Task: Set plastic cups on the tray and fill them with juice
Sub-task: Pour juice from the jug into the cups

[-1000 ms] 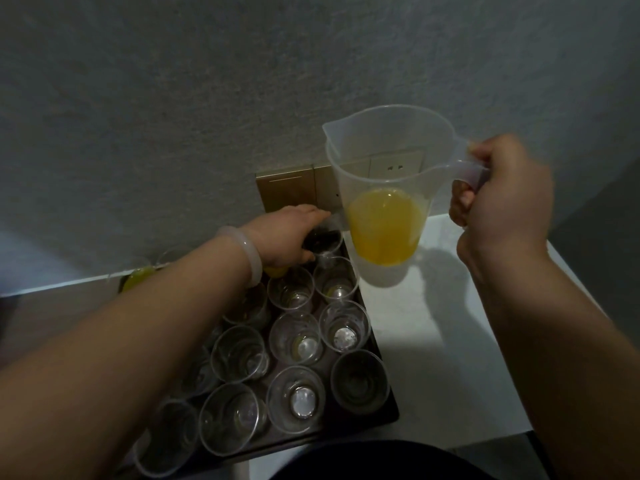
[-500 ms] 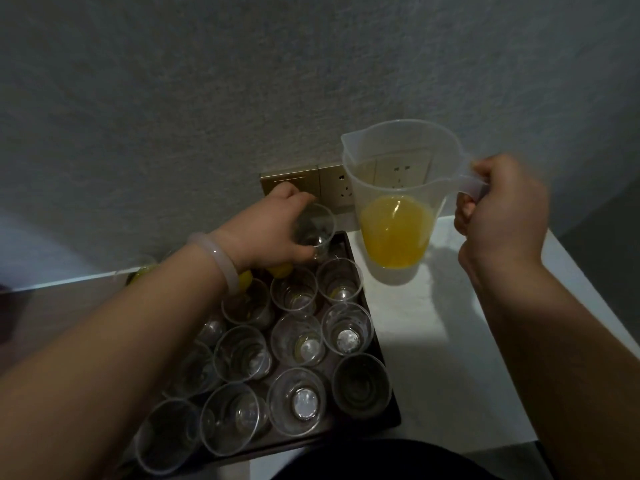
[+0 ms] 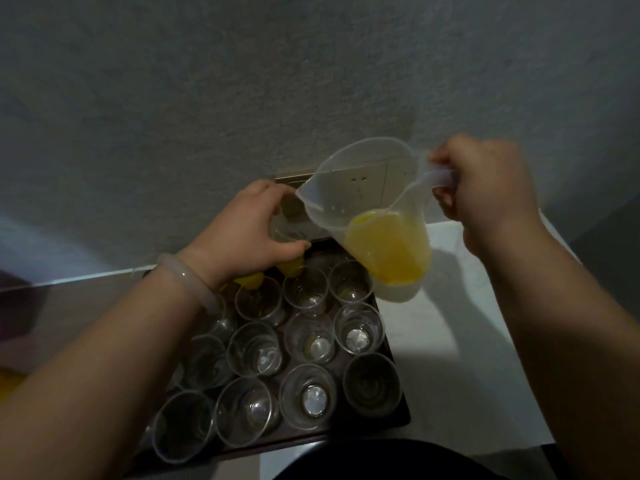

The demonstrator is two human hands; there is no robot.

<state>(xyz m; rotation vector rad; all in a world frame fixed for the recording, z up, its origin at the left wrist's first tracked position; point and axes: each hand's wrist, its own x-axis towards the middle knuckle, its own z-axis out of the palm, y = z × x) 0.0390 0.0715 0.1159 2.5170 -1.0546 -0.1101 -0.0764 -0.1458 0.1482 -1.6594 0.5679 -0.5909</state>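
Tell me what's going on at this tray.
A person's left hand holds a clear cup above the far end of the tray. The right hand grips the jug by its handle, tilted toward that cup; no juice is leaving the spout. Most cups on the tray look empty.

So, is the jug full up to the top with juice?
No, the juice only fills the bottom part of the clear jug that the right hand tilts by its handle.

both arms outstretched, left grip [image 3: 247, 233] curled round a cup [image 3: 284, 234], right grip [image 3: 485, 199] clenching a jug [image 3: 367, 192] handle.
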